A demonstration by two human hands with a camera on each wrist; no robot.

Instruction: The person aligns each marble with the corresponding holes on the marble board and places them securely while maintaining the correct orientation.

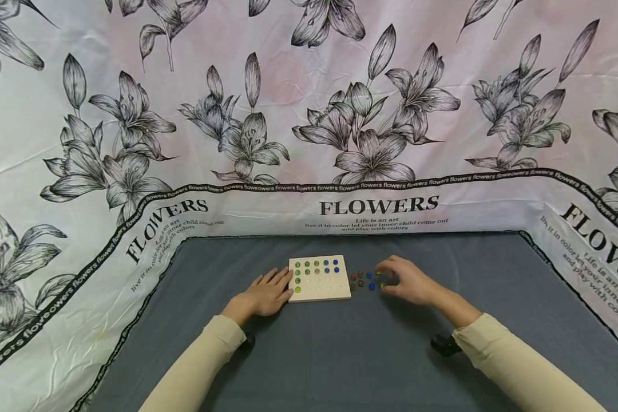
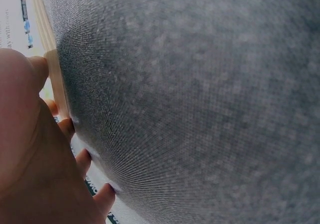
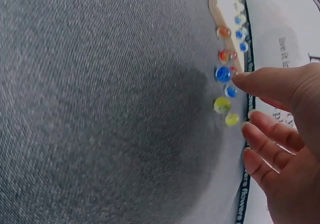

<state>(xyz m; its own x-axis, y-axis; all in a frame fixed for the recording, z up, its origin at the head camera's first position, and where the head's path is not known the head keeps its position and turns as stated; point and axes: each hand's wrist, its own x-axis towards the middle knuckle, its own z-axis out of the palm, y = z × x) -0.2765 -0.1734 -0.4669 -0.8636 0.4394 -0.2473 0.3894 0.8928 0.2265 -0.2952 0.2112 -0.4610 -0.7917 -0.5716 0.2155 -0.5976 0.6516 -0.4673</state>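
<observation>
If the left hand point(image 1: 266, 294) were to push unevenly on the pale wooden board point(image 1: 323, 295), the board could slide or tip on the grey cloth point(image 1: 314, 355), and the green and blue glass marbles point(image 1: 307, 272) seated in its hollows might roll out. Right of the board, the loose red-orange marbles point(image 1: 360, 283) lie near its edge and the loose blue marbles point(image 1: 372, 286) just beyond; with no hollows beneath them, a brush from a knuckle could set them rolling. Farthest right, the two yellow-green marbles point(image 3: 222, 105) are smooth and round, so an off-centre pinch would likely squirt one away. As for grip, the left hand lies flat with fingers spread, its thumb touching the board's left edge and nothing grasped. The right hand point(image 1: 411, 281) hovers by the yellow-green marbles, thumb and fingers well parted; the right wrist view shows no marble between them, though whether a fingertip touches one I cannot tell.
</observation>
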